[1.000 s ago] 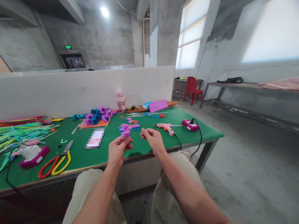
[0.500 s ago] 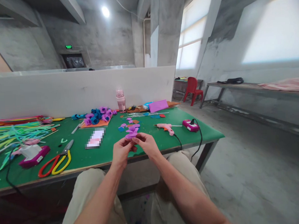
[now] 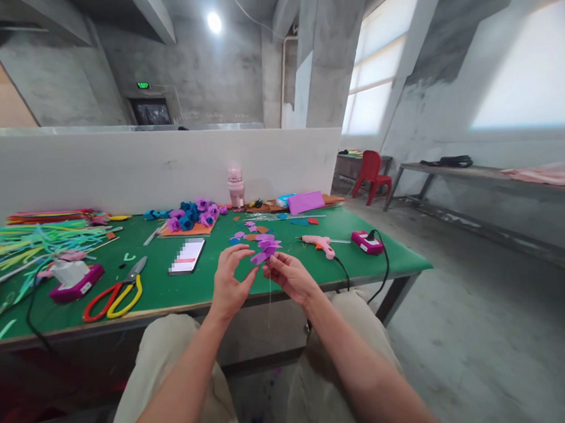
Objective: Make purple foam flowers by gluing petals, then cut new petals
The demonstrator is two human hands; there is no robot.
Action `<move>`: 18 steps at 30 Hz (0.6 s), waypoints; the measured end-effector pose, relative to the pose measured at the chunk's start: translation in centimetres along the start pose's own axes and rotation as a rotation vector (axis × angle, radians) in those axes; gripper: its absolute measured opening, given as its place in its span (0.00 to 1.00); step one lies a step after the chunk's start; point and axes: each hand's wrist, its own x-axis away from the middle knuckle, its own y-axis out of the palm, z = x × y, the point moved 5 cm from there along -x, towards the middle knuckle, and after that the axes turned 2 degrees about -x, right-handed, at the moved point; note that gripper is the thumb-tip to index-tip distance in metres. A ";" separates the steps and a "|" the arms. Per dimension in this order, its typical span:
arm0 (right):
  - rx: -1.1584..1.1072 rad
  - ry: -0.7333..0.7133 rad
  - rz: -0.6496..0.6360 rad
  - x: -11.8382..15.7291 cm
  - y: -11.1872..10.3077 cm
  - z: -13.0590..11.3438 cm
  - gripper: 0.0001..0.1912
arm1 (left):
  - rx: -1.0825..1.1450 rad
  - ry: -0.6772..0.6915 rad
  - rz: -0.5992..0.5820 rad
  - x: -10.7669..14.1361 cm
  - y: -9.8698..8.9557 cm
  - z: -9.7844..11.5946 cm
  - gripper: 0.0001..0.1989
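A purple paper flower [image 3: 264,253] is pinched between the fingertips of my right hand [image 3: 288,274], over the table's front edge. A thin pale stem or wire [image 3: 270,300] hangs down below it. To the left of the flower, my left hand [image 3: 233,278] has its thumb and fingers apart and holds nothing. Small purple, brown and blue pieces [image 3: 251,236] lie on the green table [image 3: 183,299] behind the flower. On the right rests a pink glue gun [image 3: 318,244].
Red-and-yellow scissors [image 3: 119,296], a phone [image 3: 188,255] and a magenta power block [image 3: 80,284] are on the left. Finished purple and blue flowers [image 3: 195,215] and a pink bottle [image 3: 236,188] stand behind. Another magenta block [image 3: 367,242] with a black cable sits right.
My left hand has let go of the flower and opened beside it. The right hand keeps hold, and the hanging stem now shows. The whole view has shifted slightly.
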 end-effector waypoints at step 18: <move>0.106 0.082 -0.206 0.1 -0.1 1.1 0.16 | 0.037 0.075 -0.054 -0.3 -1.0 0.2 0.05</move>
